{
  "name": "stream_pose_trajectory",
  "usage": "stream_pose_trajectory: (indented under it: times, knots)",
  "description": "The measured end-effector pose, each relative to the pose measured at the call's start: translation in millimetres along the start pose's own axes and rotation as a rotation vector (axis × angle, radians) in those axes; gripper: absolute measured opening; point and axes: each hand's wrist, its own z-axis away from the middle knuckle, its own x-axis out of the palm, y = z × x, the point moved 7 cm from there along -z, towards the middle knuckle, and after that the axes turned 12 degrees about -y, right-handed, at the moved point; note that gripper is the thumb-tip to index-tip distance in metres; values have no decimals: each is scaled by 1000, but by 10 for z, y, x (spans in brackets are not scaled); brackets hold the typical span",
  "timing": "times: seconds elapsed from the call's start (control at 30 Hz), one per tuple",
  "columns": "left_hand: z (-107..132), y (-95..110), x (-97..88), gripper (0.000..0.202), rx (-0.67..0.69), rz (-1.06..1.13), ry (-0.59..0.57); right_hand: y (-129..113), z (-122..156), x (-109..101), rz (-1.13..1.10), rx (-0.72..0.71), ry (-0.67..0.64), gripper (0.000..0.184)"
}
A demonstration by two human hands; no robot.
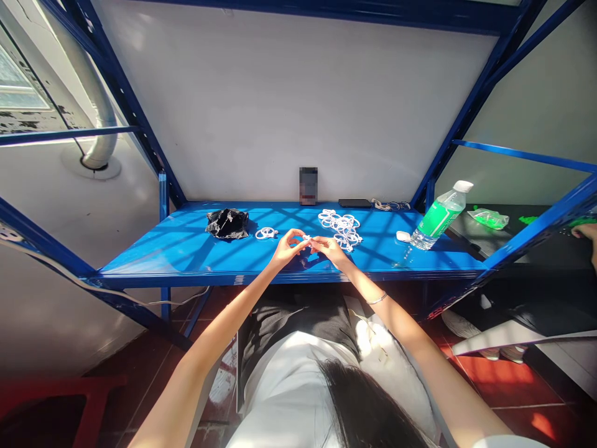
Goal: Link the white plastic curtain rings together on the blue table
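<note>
Over the front part of the blue shelf, my left hand and my right hand meet with fingertips pinched. Between them is a small white piece, mostly covered by the fingers, so its exact kind is unclear. A heap of white looped pieces lies just beyond my right hand. One more small group of white loops rests to the left of my left hand. Farther left sits a crumpled black plastic bag, its mouth facing up.
A tilted-looking water bottle with a green label stands at right beside a small white case. At the back are a dark upright device, a flat black phone and a cable. Blue posts frame the shelf; another person's hand shows far right.
</note>
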Motion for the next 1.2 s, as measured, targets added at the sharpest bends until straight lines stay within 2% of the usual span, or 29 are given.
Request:
stream_pose_trajectory:
  times: [0.17,0.4,0.53,0.87,1.2]
  knots:
    - [-5,7,39,48,-16,-23,-53,-28,3,31,74,-24,-34,38]
    - [-17,16,144,52,-28,-1,-172,-25,-14,61,39,-77,-71,35]
    - [-16,-16,133,52,-32,2,-160,-19,-11,64,68,-63,-74,38]
    - [-13,-65,90,53,-77,-61,-107,90,-26,-81,81,-80,54,37]
    - [-14,-128,46,46,-71,-79,-89,104,-39,-66,81,-52,37,35]
